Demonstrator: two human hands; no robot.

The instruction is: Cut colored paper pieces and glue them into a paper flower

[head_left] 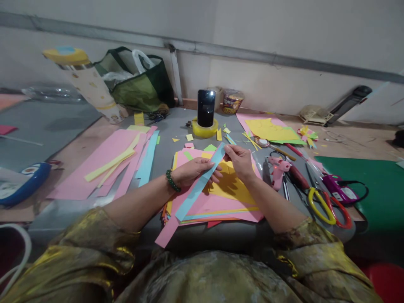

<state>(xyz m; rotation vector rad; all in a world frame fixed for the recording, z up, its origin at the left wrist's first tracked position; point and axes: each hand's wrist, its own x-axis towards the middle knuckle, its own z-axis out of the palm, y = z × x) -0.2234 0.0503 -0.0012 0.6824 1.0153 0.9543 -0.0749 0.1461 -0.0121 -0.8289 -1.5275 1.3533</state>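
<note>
A long light-blue paper strip (196, 191) slants over the paper stack, its lower end toward me. My left hand (202, 168) grips it near the middle, thumb on top and fingers beneath. The strip's upper end is pinched between the fingers of my right hand (236, 158). A pink paper strip (167, 232) lies along the blue one and sticks out past its lower end; whether my left hand holds it too, I cannot tell. Below both hands is a stack of pink paper sheets (217, 206) with yellow paper (233, 185) on top.
Pink, yellow and blue strips lie on pink sheets (85, 164) at left. A phone (206, 108) stands in a yellow tape roll (205, 129) behind the stack. At right are a pink glue gun (278, 170), scissors (322, 208) and a purple device (341, 189). A tumbler (90, 88) stands back left.
</note>
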